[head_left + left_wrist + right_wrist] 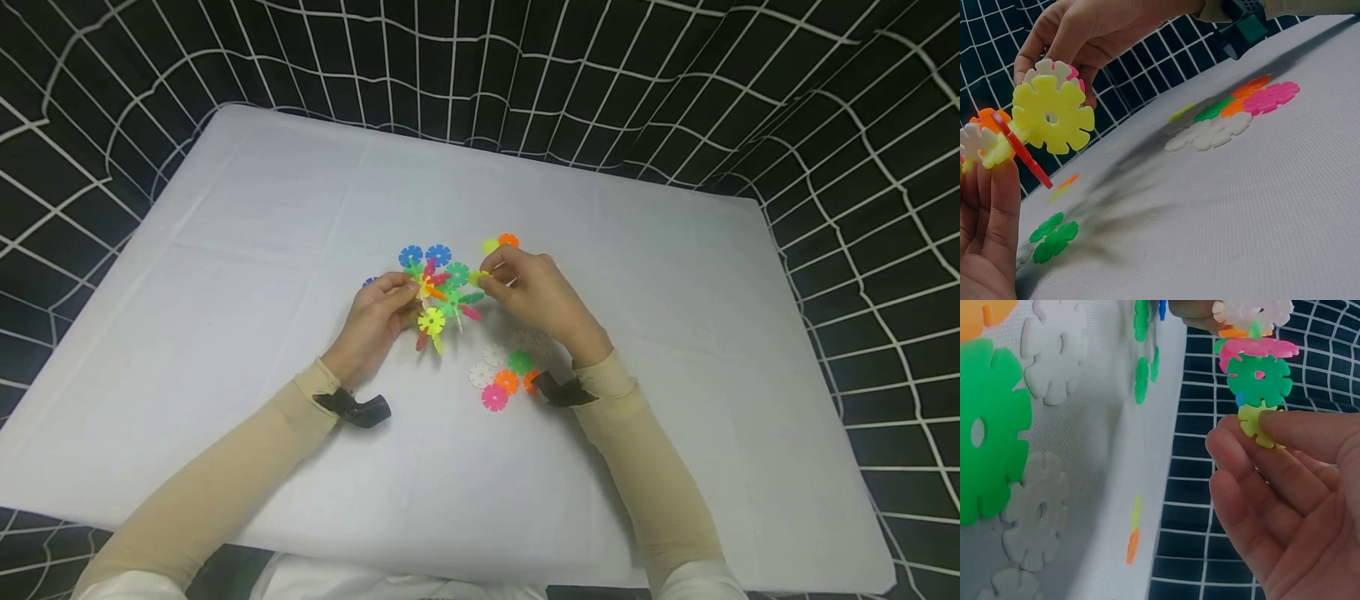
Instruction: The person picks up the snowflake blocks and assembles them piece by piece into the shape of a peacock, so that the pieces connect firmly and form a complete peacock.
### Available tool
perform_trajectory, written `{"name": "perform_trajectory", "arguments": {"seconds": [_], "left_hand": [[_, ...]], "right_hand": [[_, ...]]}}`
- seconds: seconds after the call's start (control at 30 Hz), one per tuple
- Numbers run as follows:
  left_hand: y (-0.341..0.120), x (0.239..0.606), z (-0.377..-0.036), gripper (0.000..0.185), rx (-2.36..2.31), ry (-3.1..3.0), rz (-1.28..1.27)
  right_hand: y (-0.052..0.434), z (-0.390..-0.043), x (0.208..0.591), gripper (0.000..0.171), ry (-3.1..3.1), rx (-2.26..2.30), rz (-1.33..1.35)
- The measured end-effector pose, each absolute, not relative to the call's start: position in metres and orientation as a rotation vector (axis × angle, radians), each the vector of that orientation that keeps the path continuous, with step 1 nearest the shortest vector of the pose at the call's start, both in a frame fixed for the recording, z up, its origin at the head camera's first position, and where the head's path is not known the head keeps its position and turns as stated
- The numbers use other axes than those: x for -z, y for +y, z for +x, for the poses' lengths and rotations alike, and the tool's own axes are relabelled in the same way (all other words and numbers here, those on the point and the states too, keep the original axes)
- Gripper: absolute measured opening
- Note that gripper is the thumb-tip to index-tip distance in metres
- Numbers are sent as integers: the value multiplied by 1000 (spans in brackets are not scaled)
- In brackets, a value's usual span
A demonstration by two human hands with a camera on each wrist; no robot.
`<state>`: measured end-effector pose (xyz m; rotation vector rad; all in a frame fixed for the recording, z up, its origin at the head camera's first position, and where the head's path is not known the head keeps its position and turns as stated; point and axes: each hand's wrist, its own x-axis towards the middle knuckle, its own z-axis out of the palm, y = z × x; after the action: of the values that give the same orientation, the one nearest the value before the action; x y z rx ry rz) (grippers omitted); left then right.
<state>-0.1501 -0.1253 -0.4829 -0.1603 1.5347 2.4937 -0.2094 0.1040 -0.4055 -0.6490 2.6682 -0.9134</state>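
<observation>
A cluster of interlocked plastic snowflake discs (438, 293) in several colours is held just above the white table (225, 250). My left hand (407, 293) grips its left side, fingers curled round the discs (985, 147). My right hand (489, 279) pinches a yellow disc (477, 277) against the cluster's right edge. In the right wrist view that yellow disc (1256, 425) sits between thumb and fingers (1241, 459), slotted onto a green disc (1259, 377). The left wrist view shows the yellow disc (1052, 114) under the right hand's fingertips (1047, 53).
Several loose discs (501, 375), white, green, orange and pink, lie by my right wrist. A yellow and an orange disc (501, 242) lie behind the right hand. A blue disc (367, 282) peeks out behind the left hand. Black netting (675, 83) surrounds the table.
</observation>
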Motion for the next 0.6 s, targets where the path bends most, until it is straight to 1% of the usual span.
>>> {"name": "perform_trajectory", "arguments": {"seconds": [0.6], "left_hand": [[-125, 483, -150, 5, -2492, 1551, -155]], "right_hand": [[101, -208, 407, 20, 2656, 904, -687]]}}
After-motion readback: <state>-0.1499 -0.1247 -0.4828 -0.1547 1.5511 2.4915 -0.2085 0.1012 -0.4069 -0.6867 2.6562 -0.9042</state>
